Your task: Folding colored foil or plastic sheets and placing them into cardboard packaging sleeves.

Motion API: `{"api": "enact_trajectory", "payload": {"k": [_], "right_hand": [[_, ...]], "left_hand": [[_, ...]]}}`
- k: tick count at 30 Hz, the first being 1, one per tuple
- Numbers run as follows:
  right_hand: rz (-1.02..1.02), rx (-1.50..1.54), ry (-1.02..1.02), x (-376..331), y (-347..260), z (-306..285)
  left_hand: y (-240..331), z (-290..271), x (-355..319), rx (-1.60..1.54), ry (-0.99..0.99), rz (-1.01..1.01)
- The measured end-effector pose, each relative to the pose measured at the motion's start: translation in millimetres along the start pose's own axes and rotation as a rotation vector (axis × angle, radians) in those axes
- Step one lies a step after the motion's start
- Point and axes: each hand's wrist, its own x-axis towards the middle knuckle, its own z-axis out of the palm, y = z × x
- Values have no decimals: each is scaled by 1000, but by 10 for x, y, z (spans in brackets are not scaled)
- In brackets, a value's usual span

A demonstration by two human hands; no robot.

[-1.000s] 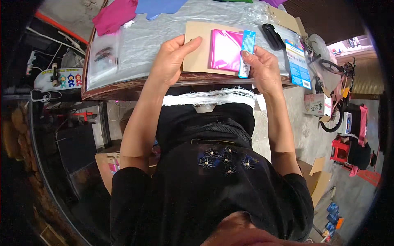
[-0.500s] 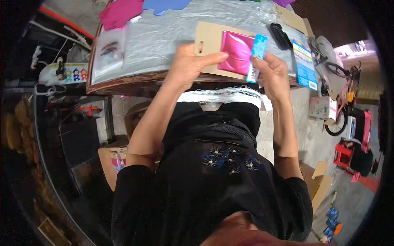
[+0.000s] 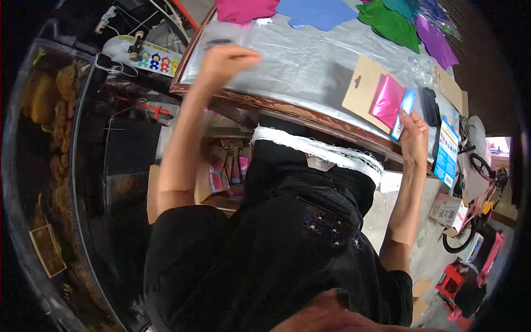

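My right hand (image 3: 414, 131) pinches the lower right end of a tan backing card (image 3: 360, 91). On the card lie a shiny pink foil packet (image 3: 388, 100) and a narrow blue and white label strip (image 3: 406, 108), which my fingers press at its lower part. Away to the left, my left hand (image 3: 225, 65) hovers over or near clear plastic sleeves (image 3: 229, 32) at the table's left end. Its thumb side points right; the other fingers are hidden, so a hold on anything does not show.
The table (image 3: 298, 66) has a silvery cover. Pink (image 3: 246, 8), blue (image 3: 315, 12), green (image 3: 390, 25) and purple (image 3: 437, 41) flat pieces lie along its far side. A black object (image 3: 430, 105) and a blue printed card (image 3: 447, 149) lie at right. An open box (image 3: 207, 191) of packets stands below.
My left hand has let go of the backing card and moved left toward the plastic sleeves. My right hand keeps the card, now tilted and further right in view. The whole view has turned.
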Motion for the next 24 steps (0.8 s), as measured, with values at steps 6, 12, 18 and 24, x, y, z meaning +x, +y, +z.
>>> {"api": "enact_trajectory", "payload": {"k": [6,12,18,24], "right_hand": [[75,52,7,154,107,-190],[93,13,-34,108,96,-181],[91,19,-13,88,80,-168],[88,7,-15,75,57,-108]], "left_hand": [[-907,-534,104,102,75,-89],[-1052,-532,142,66,80,-157],[-1030,-626,214,18,53,-199],[-819,-840,264,154,-18,-248]]}}
